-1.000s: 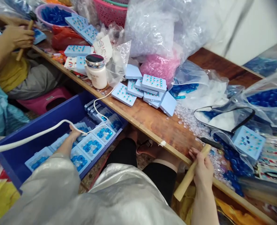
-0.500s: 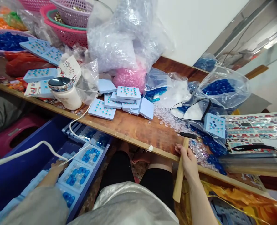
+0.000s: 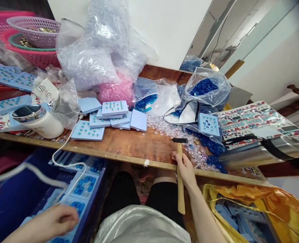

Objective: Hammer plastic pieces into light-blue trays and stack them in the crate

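Observation:
My right hand (image 3: pixel 186 168) rests at the front edge of the wooden bench (image 3: pixel 129 145), closed round the wooden handle of a small hammer (image 3: pixel 180 175) whose dark head lies on the bench. Clear plastic rings (image 3: pixel 169 126) and blue pieces (image 3: pixel 212 146) lie scattered just beyond it. My left hand (image 3: pixel 54 221) is low at the left, blurred, over the blue crate (image 3: pixel 9 199) of light-blue trays filled with blue parts (image 3: pixel 84 184); its fingers look curled, and I cannot make out anything in them. A white cable (image 3: pixel 63 148) runs across the crate.
Light-blue trays (image 3: pixel 114 113) are stacked mid-bench. A white jar with a shiny lid (image 3: pixel 39 121) stands at the left. Bags of clear (image 3: pixel 98 57), pink (image 3: pixel 116 91) and blue beads (image 3: pixel 205 87) crowd the back. Pink baskets (image 3: pixel 30 40) are far left, printed sheets (image 3: pixel 253 116) right, a yellow bag (image 3: pixel 253 202) below.
The view has swung right and up. My left hand has drawn back from the trays in the crate toward me. My right hand keeps the hammer, its handle now nearly upright.

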Demonstrator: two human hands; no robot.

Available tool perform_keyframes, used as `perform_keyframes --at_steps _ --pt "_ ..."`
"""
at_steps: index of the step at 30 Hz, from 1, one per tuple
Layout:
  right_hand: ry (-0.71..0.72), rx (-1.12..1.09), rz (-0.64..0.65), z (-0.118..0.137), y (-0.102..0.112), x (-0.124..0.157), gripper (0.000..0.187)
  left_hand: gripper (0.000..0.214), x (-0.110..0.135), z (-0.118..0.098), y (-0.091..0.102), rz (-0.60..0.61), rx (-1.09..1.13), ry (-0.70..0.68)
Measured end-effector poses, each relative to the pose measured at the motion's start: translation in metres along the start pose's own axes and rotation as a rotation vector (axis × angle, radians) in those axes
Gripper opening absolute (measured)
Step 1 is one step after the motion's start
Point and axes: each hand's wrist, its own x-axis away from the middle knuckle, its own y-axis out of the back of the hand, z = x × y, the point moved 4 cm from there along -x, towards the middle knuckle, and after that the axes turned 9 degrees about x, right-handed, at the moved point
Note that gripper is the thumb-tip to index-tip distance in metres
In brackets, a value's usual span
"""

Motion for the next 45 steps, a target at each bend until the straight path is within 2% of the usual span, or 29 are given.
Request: perform_keyframes --at_steps 3,4,6,7,9,11,13,14,17,19,21,23,25,26,28,31,33,36,39,42,45 --pt "0.020 0.011 -0.007 0.003 0.001 0.003 0.047 0.029 -0.014 -0.116 0.012 -0.183 0.038 -0.494" --pt "0.030 0.019 -0.009 0.004 0.002 0.005 0.046 0.031 -0.026 -0.151 0.022 -0.298 0.035 -0.629" --pt "0.063 0.043 -0.014 0.007 0.003 0.008 0.044 0.041 -0.056 -0.210 0.045 -0.650 -0.080 -0.812" --pt "0.086 0.057 -0.017 0.009 0.004 0.010 0.042 0.046 -0.073 -0.232 0.056 -0.809 -0.173 -0.847" --pt "0.134 0.081 -0.025 0.012 0.006 0.013 0.038 0.055 -0.109 -0.262 0.079 -1.031 -0.348 -0.834" --pt "0.161 0.091 -0.031 0.014 0.007 0.014 0.036 0.050 -0.137 -0.277 0.103 -1.132 -0.459 -0.779" --pt "0.173 0.080 -0.036 0.016 0.008 0.014 0.034 0.040 -0.149 -0.285 0.126 -1.123 -0.528 -0.776" --pt "0.177 0.072 -0.036 0.016 0.008 0.014 0.034 0.036 -0.147 -0.287 0.137 -1.115 -0.530 -0.787" --pt "0.183 0.056 -0.028 0.017 0.008 0.013 0.033 0.028 -0.116 -0.293 0.164 -1.170 -0.385 -0.821" --pt "0.183 0.037 -0.028 0.017 0.009 0.012 0.033 0.032 -0.089 -0.297 0.171 -1.201 -0.226 -0.823" --pt "0.173 0.003 -0.025 0.016 0.009 0.012 0.033 0.040 -0.074 -0.301 0.166 -1.095 -0.107 -0.832" --pt "0.149 -0.048 -0.021 0.013 0.008 0.012 0.034 0.046 -0.079 -0.305 0.148 -0.848 -0.044 -0.873" --pt "0.117 -0.118 -0.021 0.010 0.008 0.012 0.035 0.049 -0.100 -0.307 0.122 -0.593 -0.040 -0.914" --pt "0.102 -0.160 -0.024 0.008 0.008 0.012 0.036 0.049 -0.114 -0.308 0.109 -0.502 -0.057 -0.925" --pt "0.071 -0.248 -0.029 0.004 0.008 0.012 0.037 0.046 -0.142 -0.311 0.087 -0.428 -0.139 -0.929" --pt "0.037 -0.377 -0.036 0.000 0.010 0.011 0.036 0.040 -0.168 -0.317 0.069 -0.521 -0.336 -0.901" --pt "0.020 -0.454 -0.050 -0.003 0.011 0.009 0.035 0.037 -0.170 -0.319 0.065 -0.616 -0.448 -0.890" --pt "0.004 -0.537 -0.073 -0.005 0.012 0.007 0.032 0.032 -0.160 -0.314 0.069 -0.719 -0.472 -0.953" --pt "-0.004 -0.555 -0.070 -0.005 0.012 0.005 0.032 0.035 -0.153 -0.295 0.084 -0.854 -0.366 -0.955" --pt "-0.004 -0.531 -0.058 -0.005 0.012 0.004 0.033 0.040 -0.159 -0.276 0.093 -0.824 -0.327 -0.935" --pt "0.003 -0.512 -0.046 -0.006 0.011 0.005 0.032 0.039 -0.168 -0.269 0.096 -0.765 -0.331 -0.954"
